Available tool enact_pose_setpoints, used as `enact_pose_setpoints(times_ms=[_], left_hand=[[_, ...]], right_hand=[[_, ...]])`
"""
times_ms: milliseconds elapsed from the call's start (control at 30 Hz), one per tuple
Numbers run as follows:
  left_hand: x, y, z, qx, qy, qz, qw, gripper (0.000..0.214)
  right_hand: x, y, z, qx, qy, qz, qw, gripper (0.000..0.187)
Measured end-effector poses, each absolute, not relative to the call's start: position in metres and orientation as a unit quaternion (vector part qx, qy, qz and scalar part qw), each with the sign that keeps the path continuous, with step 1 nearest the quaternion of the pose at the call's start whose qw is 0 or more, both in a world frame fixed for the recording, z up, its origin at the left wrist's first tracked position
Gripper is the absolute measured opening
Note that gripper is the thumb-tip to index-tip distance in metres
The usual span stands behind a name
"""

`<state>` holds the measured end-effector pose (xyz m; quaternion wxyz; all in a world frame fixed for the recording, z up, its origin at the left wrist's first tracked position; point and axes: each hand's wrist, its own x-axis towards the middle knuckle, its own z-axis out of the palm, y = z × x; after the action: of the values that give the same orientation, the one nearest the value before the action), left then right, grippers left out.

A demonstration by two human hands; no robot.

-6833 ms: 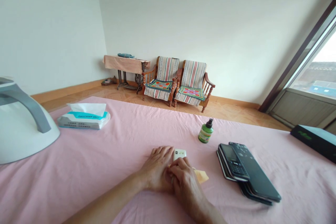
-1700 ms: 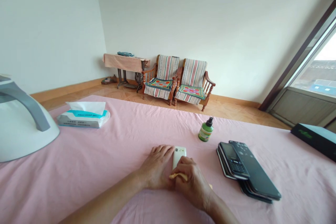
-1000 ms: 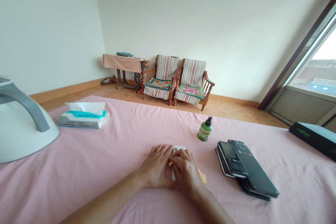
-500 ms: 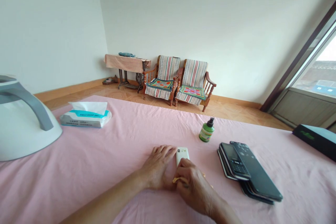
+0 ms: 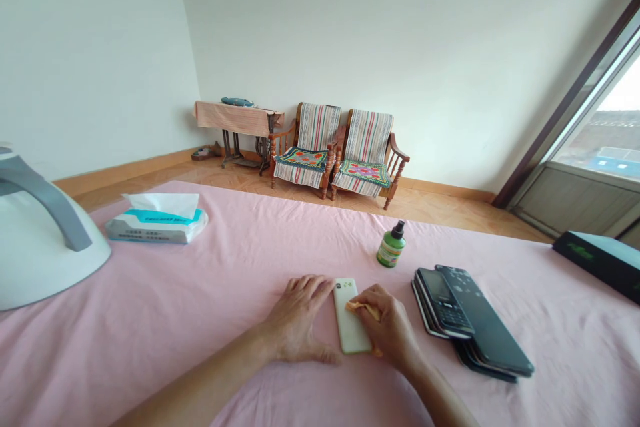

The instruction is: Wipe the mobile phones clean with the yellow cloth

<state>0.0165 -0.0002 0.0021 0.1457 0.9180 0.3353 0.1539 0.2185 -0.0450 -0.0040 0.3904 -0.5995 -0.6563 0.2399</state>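
1. White and flat, the phone (image 5: 350, 323) is laid on the pink tablecloth (image 5: 200, 293) towards its near edge, steadied along its left side by the open, flattened left hand (image 5: 297, 320).
2. A yellow cloth (image 5: 361, 307) is pinched in the right hand (image 5: 393, 333) and pressed on the phone's upper right.
3. Wiping is judged to be under way; the dark phones (image 5: 470, 320) stacked to the right appear untouched.

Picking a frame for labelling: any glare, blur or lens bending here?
Head view: the window blows out white at the right edge; its frame leans, bent by the wide lens; the white phone, the left hand beside it and the right hand pinching a yellow cloth are sharp.
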Motion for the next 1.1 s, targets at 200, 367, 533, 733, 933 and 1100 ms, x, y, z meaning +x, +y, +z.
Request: enact_pose_setpoints(times_ms=[200,367,533,733,933,1100], left_hand=[[0.019,-0.002,0.001,0.913,0.347,0.166,0.137,0.101],[0.019,-0.002,0.003,0.916,0.340,0.167,0.133,0.101],[0.017,-0.005,0.006,0.919,0.320,0.188,0.133,0.094],[0.019,-0.014,0.009,0.925,0.280,0.211,0.143,0.078],[0.021,-0.016,0.009,0.920,0.301,0.204,0.144,0.076],[0.022,-0.015,0.009,0.918,0.319,0.191,0.141,0.078]], right_hand=[[0.211,-0.060,0.013,-0.539,-0.718,0.302,0.320,0.019],[0.225,-0.068,0.031,-0.500,-0.738,0.396,0.221,0.020],[0.234,-0.058,0.024,-0.578,-0.665,0.356,0.311,0.017],[0.227,-0.051,0.015,-0.613,-0.592,0.346,0.393,0.016],[0.223,-0.051,0.008,-0.611,-0.567,0.368,0.412,0.018],[0.219,-0.050,0.003,-0.595,-0.572,0.380,0.418,0.021]])
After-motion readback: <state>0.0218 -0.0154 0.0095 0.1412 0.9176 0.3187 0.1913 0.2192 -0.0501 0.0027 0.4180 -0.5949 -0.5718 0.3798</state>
